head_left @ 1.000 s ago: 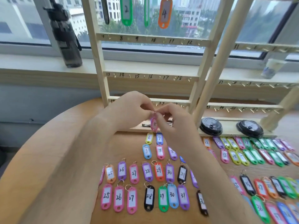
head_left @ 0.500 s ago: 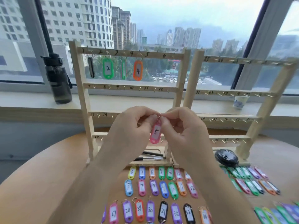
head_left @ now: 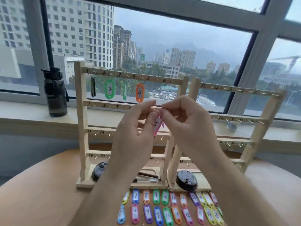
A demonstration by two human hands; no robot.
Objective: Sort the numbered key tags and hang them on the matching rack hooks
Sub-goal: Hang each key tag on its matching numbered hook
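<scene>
Both grips had risen against the rack (head_left: 80, 121) since half a second earlier, from about its third rail to its second. The pink tag (head_left: 157, 126) had swung from face-on to nearly edge-on, so its numeral was half hidden. The left grip (head_left: 130, 128) and right grip (head_left: 187, 126) met fingertip to fingertip before the rack's middle, each pinching the tag's small ring (head_left: 158, 110) from its own side, with the tag dangling between them. It was well short of the rack's top rail, where four tags hung under 1 to 4 and the hook by the 5 (head_left: 157, 77), just right of the orange tag (head_left: 140, 92), stood bare. The step in hand looked to be readying the ring for hanging. To do it well, one grip should probably take the ring alone, by its lower arc, so the loop stood clear and square to the hook while the other let go. The ring then wanted lifting above the hook's tip and lowering over it, not pushing at it from the front. Care was due not to knock the orange tag. The other tags (head_left: 156, 207) lay in rows on the surface (head_left: 40, 193) before the rack's base.
</scene>
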